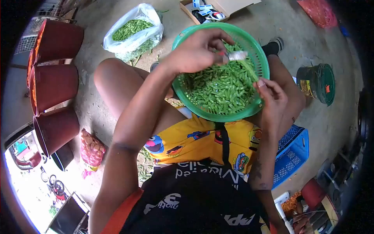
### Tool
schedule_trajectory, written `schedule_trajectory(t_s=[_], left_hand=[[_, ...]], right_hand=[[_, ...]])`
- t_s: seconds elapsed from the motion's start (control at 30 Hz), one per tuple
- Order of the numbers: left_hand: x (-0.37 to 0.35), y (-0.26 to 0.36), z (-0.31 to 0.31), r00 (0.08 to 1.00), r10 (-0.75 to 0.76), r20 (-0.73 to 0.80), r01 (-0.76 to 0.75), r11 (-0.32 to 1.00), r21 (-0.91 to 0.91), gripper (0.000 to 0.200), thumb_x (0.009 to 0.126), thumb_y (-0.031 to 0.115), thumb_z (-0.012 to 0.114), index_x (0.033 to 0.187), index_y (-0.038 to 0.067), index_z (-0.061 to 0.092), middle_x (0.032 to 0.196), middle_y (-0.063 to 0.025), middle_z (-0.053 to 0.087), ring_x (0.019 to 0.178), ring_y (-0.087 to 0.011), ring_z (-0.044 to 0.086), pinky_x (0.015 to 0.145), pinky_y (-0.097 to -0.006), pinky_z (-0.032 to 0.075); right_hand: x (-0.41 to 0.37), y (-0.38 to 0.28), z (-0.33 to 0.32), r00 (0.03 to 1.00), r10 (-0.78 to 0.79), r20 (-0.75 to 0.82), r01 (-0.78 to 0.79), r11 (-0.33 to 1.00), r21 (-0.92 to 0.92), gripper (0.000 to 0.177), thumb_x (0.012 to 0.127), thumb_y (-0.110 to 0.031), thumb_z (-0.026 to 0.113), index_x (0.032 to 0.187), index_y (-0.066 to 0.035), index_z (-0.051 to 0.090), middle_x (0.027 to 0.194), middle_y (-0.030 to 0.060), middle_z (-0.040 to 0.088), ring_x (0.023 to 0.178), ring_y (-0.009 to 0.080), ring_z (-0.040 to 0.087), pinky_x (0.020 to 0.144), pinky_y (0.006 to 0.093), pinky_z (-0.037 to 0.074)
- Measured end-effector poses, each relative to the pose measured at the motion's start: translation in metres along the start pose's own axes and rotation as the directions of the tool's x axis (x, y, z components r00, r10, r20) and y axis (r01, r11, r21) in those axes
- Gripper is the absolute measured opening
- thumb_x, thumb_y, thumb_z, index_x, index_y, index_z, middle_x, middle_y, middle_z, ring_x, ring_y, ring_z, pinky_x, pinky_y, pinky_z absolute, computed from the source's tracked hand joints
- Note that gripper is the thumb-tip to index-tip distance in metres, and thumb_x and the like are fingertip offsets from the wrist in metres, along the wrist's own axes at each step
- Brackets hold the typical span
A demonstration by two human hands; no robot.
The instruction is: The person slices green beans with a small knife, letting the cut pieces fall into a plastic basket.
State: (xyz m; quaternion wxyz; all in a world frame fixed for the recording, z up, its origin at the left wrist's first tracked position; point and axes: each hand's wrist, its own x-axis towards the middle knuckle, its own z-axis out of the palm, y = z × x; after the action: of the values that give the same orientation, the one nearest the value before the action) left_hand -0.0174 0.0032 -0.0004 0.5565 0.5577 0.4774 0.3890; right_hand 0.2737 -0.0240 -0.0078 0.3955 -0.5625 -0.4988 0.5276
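Observation:
My left hand [200,50] is over the far side of a green plastic colander [265,64], its fingers curled and closed on a small white-wrapped object [237,55]. I cannot make out exactly what that object is. Just beyond it runs a long green bean [249,69], whose near end my right hand [274,95] pinches at the colander's right rim. Many short pieces of cut green bean [222,85] fill the colander, which rests between my bent legs.
A white plastic bag [156,29] of green pieces stands beyond my left knee. Dark red buckets [58,87] line the left side, near a net bag [92,148]. To the right are a blue crate [292,160] and a dark green bucket [317,84]. An open cardboard box [230,8] lies ahead.

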Motion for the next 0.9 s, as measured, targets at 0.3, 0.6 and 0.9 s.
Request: schedule_trajectory(t_s=[0.3, 0.6, 0.9], left_hand=[[0.004, 0.0, 0.032, 0.973, -0.064, 0.221, 0.068, 0.998, -0.011, 0.031, 0.09, -0.003, 0.076, 0.12, 0.0, 0.071, 0.1, -0.0026, 0.072, 0.088, -0.0084, 0.064, 0.081, -0.0258, 0.051], [0.006, -0.003, 0.013, 0.983, -0.108, 0.145, 0.112, 0.994, -0.018, 0.026, 0.089, -0.007, 0.072, 0.114, 0.0, 0.07, 0.1, -0.0023, 0.069, 0.093, -0.0104, 0.065, 0.084, -0.0263, 0.055], [0.0, 0.008, 0.043, 0.963, -0.077, 0.259, 0.06, 0.995, 0.074, 0.031, 0.088, -0.002, 0.076, 0.118, 0.002, 0.07, 0.098, -0.0006, 0.065, 0.091, -0.0093, 0.063, 0.081, -0.0262, 0.052]], right_hand=[[-0.038, 0.017, -0.015, 0.987, 0.118, 0.111, -0.138, 0.97, 0.198, 0.023, 0.099, -0.007, 0.074, 0.12, 0.005, 0.075, 0.104, 0.0149, 0.081, 0.089, 0.0103, 0.07, 0.078, 0.0231, 0.05], [-0.046, 0.03, -0.017, 0.995, 0.088, 0.036, -0.095, 0.948, 0.305, 0.021, 0.099, -0.006, 0.075, 0.118, 0.005, 0.076, 0.101, 0.0144, 0.081, 0.083, 0.0097, 0.068, 0.078, 0.0234, 0.05], [-0.047, 0.025, -0.01, 0.998, 0.039, 0.04, -0.048, 0.965, 0.257, 0.021, 0.1, -0.004, 0.074, 0.119, 0.005, 0.076, 0.102, 0.0149, 0.081, 0.092, 0.0135, 0.074, 0.079, 0.0232, 0.052]])
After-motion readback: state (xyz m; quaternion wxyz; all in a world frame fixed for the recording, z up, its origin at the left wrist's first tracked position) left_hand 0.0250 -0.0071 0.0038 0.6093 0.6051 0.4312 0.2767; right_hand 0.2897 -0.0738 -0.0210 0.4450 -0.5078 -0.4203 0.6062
